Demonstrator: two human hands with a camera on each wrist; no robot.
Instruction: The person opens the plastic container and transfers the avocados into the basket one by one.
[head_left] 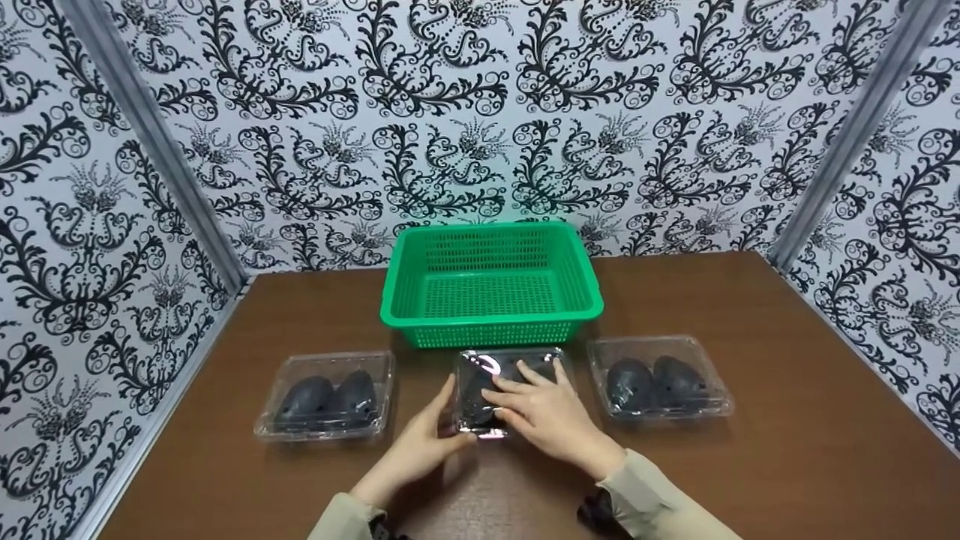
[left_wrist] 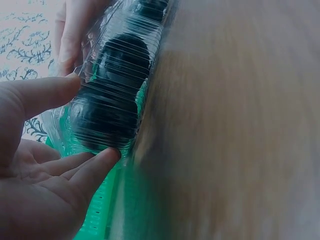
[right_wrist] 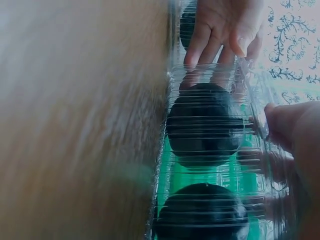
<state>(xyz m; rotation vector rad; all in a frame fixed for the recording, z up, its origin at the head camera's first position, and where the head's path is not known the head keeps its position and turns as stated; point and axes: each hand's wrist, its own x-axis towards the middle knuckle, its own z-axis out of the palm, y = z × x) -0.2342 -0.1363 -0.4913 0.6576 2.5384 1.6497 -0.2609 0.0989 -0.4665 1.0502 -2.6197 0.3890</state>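
Observation:
A clear plastic clamshell box (head_left: 489,365) stands on the table before me, with dark egg-shaped fruits (right_wrist: 204,122) like avocados inside. My left hand (head_left: 420,444) is at its left side, fingers straight along the side wall. The left thumb reaches the near left corner, and in the left wrist view it touches the lid's edge. Spread over the lid is my right hand (head_left: 546,416), fingers extended and pressing on top. In the right wrist view its thumb lies against the lid's edge. The lid is down over the fruits, which the right hand partly covers.
A green plastic basket (head_left: 491,321) with slotted walls stands just behind the box. Two more clamshells of dark fruits lie to the sides, one left (head_left: 307,433) and one right (head_left: 675,411). Patterned walls (head_left: 480,150) enclose the brown table (head_left: 757,330) at the back and sides.

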